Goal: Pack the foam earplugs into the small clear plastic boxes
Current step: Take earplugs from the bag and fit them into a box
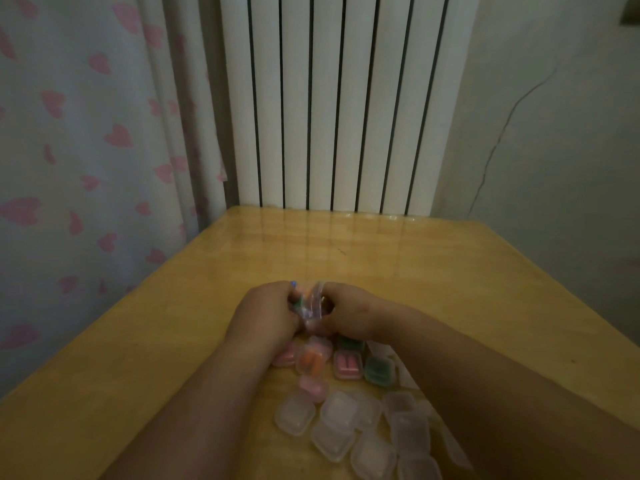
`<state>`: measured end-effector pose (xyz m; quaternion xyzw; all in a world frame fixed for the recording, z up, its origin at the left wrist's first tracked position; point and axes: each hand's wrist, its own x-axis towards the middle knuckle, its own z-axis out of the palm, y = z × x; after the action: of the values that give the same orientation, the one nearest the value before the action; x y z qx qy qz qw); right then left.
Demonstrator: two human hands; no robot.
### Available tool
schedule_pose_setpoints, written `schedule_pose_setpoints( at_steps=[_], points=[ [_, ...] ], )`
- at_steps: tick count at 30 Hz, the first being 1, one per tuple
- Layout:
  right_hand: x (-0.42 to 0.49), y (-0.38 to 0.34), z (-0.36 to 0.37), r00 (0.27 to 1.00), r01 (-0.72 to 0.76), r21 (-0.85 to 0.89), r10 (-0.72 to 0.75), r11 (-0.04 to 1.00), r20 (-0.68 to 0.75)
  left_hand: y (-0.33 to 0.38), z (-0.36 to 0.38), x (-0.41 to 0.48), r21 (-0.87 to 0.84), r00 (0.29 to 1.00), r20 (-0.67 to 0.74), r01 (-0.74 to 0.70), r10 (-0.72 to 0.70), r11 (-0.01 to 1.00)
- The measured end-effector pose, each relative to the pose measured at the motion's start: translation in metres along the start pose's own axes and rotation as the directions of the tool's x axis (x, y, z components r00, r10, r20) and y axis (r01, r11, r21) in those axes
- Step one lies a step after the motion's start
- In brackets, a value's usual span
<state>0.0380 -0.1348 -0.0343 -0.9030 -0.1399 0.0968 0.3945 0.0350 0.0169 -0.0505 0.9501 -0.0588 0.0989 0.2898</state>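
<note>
Head view: a glossy, honey-coloured wooden table (433, 289) mirrors the white, ribbed radiator (332, 98) standing at twelve o'clock. At nine o'clock hangs a soft, pleated curtain (86, 133) printed with pink hearts. At three o'clock is a matt wall (554, 133) with a thin crack.

Below the picture's centre the left hand (266, 313) and right hand (346, 313) meet, fingers of both curled around one small clear box (311, 306) held just above the tabletop. The box is thin, shiny plastic with rounded corners. A smear of green shows inside it by the left fingers, but motion blur and the fingers hide whether its lid is up or down.

At six o'clock from the hands lie filled boxes (348, 365), square and see-through, with earplugs (310, 362) showing as orange, pink and green stubs. The left wrist covers part of one pink box.

Further toward six o'clock, empty boxes (339, 410) crowd together, milky-clear and touching. The right forearm and the lower picture edge cut several off, so their number cannot be told.
</note>
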Motion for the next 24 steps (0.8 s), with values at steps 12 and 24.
schedule_pose_setpoints(
  at_steps=[12, 24],
  points=[
    [-0.0032, -0.003, -0.0005, 0.997, 0.057, 0.036, -0.059, 0.998, 0.056, 0.001, -0.0006, 0.0, 0.05, 1.0, -0.007, -0.024, 0.024, 0.998],
    [0.0009, -0.0019, 0.0015, 0.998, 0.001, 0.003, -0.001, 1.0, 0.07, 0.0017, -0.0055, -0.0017, -0.011, 1.0, -0.01, 0.01, -0.01, 1.0]
  ],
)
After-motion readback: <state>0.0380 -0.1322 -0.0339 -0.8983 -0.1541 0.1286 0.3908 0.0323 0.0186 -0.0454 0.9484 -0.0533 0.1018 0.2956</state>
